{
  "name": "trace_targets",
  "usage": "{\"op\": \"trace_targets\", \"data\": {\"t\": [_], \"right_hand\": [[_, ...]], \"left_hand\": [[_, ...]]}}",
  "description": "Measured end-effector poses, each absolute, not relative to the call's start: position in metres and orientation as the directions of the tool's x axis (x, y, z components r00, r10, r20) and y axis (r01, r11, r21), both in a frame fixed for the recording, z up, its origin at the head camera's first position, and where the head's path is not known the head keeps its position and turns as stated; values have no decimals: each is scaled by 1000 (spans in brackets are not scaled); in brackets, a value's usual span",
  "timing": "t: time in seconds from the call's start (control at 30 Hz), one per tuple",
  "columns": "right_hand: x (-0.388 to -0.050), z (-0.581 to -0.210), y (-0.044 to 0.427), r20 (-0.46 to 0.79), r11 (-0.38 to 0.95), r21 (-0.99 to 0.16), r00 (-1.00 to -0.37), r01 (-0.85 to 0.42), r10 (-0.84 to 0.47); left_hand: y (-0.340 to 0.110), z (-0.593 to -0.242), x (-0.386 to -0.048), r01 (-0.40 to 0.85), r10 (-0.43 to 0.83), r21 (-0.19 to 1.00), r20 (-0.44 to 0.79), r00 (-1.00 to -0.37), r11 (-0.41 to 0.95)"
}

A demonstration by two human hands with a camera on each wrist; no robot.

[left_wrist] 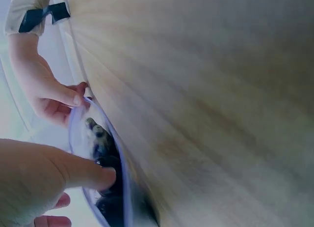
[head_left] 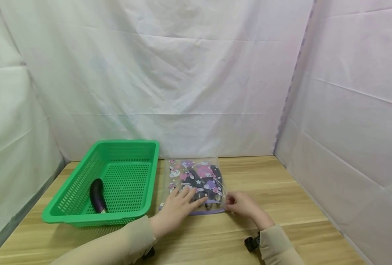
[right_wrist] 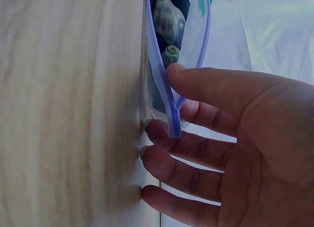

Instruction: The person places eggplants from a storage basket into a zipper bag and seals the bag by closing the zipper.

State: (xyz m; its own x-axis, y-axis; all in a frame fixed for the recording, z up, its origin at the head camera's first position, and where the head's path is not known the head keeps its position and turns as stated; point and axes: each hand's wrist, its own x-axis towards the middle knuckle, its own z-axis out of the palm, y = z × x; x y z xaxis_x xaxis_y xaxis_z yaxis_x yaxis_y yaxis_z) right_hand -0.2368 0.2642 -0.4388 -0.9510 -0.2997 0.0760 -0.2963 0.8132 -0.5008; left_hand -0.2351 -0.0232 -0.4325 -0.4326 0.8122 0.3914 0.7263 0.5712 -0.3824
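Observation:
A clear zip bag (head_left: pixel 204 173), printed with pink and purple figures and stars, lies on the table with several dark eggplants (right_wrist: pixel 169 20) inside. Its purple zip edge faces me, and the wrist views show the mouth gaping. My left hand (head_left: pixel 174 213) rests on the bag's near left part with fingers spread; in the left wrist view its thumb (left_wrist: pixel 93 174) lies at the mouth over the eggplants. At the near right corner, my right hand (head_left: pixel 243 207) pinches the zip edge between thumb and fingers. Eggplant stems point toward the mouth.
On the left stands a green plastic basket (head_left: pixel 155 173) with one eggplant (head_left: pixel 97 195) in it. The wooden table (head_left: pixel 255 173) ends at white cloth walls (head_left: pixel 189 92) at the back and sides.

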Motion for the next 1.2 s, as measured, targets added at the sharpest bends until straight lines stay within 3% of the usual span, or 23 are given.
{"op": "trace_targets", "data": {"t": [0.3,0.6,0.87,1.2], "right_hand": [[-239,-439,265,68,796,-524,-947,-302,-315],[-238,-439,267,68,761,-573,-943,-304,-325],[-236,-446,272,58,763,-574,-945,-296,-323],[-239,-444,276,75,760,-581,-949,-291,-306]], "left_hand": [[-37,-413,-209,761,786,-304,464,-408,574],[-79,-361,-191,737,803,-367,445,-397,567],[-117,-330,-204,642,799,-476,390,-458,601],[-159,-294,-265,513,637,-379,420,-647,771]]}}
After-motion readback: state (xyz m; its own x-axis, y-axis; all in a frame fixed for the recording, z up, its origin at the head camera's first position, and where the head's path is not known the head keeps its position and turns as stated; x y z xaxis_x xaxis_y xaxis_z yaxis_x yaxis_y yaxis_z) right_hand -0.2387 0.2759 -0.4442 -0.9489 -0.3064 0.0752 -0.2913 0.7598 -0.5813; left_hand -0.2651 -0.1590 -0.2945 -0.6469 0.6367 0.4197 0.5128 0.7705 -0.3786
